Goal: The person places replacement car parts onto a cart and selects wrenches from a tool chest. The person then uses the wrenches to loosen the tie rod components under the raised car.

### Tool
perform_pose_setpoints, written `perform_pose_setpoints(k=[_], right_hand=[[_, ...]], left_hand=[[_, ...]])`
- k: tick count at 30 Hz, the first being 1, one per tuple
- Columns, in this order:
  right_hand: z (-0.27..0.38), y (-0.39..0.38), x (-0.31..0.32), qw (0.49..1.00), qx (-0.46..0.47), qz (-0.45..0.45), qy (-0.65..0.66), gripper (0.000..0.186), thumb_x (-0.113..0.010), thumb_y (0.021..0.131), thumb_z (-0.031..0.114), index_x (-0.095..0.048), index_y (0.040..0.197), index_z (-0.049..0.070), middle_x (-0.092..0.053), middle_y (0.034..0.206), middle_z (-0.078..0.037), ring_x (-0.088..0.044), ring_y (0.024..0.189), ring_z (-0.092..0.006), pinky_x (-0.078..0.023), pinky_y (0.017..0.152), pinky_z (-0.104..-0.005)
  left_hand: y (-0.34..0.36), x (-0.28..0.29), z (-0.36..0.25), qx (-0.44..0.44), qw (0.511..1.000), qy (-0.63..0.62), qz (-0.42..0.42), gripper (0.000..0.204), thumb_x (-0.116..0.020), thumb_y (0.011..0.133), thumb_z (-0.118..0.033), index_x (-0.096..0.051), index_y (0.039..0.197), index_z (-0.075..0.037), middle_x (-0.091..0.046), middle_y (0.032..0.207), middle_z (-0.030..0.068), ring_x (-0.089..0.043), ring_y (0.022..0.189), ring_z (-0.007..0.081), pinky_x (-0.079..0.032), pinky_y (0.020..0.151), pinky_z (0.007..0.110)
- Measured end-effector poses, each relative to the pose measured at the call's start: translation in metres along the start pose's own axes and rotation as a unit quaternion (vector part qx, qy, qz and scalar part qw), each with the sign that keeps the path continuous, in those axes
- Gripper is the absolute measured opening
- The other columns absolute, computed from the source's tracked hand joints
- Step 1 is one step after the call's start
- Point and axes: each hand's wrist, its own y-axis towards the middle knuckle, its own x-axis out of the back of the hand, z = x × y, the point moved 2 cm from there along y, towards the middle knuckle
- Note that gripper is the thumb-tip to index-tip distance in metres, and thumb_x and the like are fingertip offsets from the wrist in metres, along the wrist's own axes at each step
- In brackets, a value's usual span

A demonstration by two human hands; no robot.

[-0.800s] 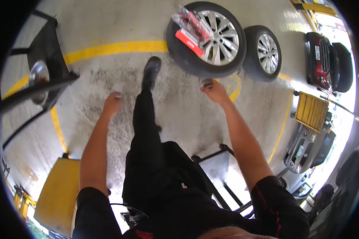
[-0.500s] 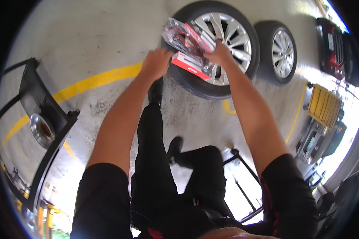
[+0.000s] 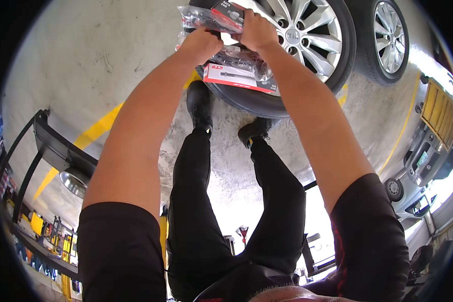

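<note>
A plastic-wrapped package with a black-and-red box (image 3: 225, 15) is held over a large tyre on a silver alloy wheel (image 3: 317, 38). My left hand (image 3: 199, 46) has its fingers curled round the lower left part of this package. My right hand (image 3: 257, 31) grips its right end, thumb and fingers on the box. Just below, a long white-and-red box (image 3: 236, 77) and a second clear plastic bag with dark contents (image 3: 241, 59) lie on the tyre. The fingertips of both hands are partly hidden.
A second wheel (image 3: 387, 35) lies at the right. A black metal stand (image 3: 55, 141) with a steel bowl (image 3: 73, 181) is at the left. A yellow slatted cart (image 3: 438, 113) and a parked car (image 3: 423, 166) are at the far right. Yellow lines cross the floor.
Both hands have moved up onto the packages and closed on the upper one, which is shifted from the lower box. I have stepped closer, both feet now beside the tyre.
</note>
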Motion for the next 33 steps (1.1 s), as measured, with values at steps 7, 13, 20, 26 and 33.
perform_pose_setpoints(k=[7,13,20,26,33], right_hand=[[-0.049,-0.006,0.032,0.995,-0.004,0.091,0.046,0.068,-0.083,0.076,0.047,-0.060,0.113,-0.005,-0.072,0.106,-0.028,-0.071,0.101,-0.0433,-0.056,0.088,-0.0489],[-0.136,-0.084,0.086,0.971,-0.125,0.108,0.174,0.088,-0.090,0.068,0.047,-0.055,0.131,-0.003,-0.068,0.120,-0.025,-0.066,0.111,-0.0410,-0.053,0.094,-0.0475],[-0.199,-0.280,0.130,0.922,-0.283,0.063,0.257,0.092,-0.090,0.070,0.042,-0.052,0.133,-0.012,-0.068,0.118,-0.030,-0.067,0.115,-0.0396,-0.051,0.098,-0.0435],[-0.187,-0.438,0.142,0.837,-0.419,0.079,0.344,0.078,-0.091,0.070,0.037,-0.059,0.128,-0.004,-0.073,0.105,-0.024,-0.072,0.098,-0.0356,-0.055,0.086,-0.0427],[-0.108,-0.585,0.165,0.776,-0.476,0.035,0.412,0.094,-0.089,0.065,0.052,-0.057,0.132,-0.007,-0.066,0.120,-0.032,-0.064,0.115,-0.0456,-0.050,0.100,-0.0490]], left_hand=[[0.007,0.025,-0.005,-0.006,0.999,-0.037,0.038,0.028,-0.075,0.077,-0.015,-0.072,0.105,-0.012,-0.071,0.115,0.0071,-0.067,0.112,0.0238,-0.050,0.090,0.039],[0.008,0.025,-0.044,0.039,0.960,-0.234,0.146,0.095,-0.077,0.076,-0.050,-0.038,0.155,-0.016,-0.059,0.139,0.0134,-0.050,0.137,0.0305,-0.038,0.108,0.050],[0.011,0.037,-0.122,0.031,0.989,-0.115,0.088,0.090,-0.080,0.077,-0.023,-0.036,0.155,-0.013,-0.062,0.125,0.0132,-0.060,0.119,0.0292,-0.044,0.100,0.049],[0.000,0.051,-0.122,0.063,0.904,-0.377,0.189,0.090,-0.090,0.069,-0.032,-0.048,0.142,0.000,-0.066,0.124,0.0291,-0.063,0.117,0.0427,-0.051,0.101,0.048],[-0.096,0.136,-0.110,-0.016,0.781,-0.554,0.286,0.070,-0.085,0.075,-0.006,-0.052,0.136,-0.003,-0.070,0.111,0.0105,-0.069,0.099,0.0233,-0.057,0.088,0.039]])
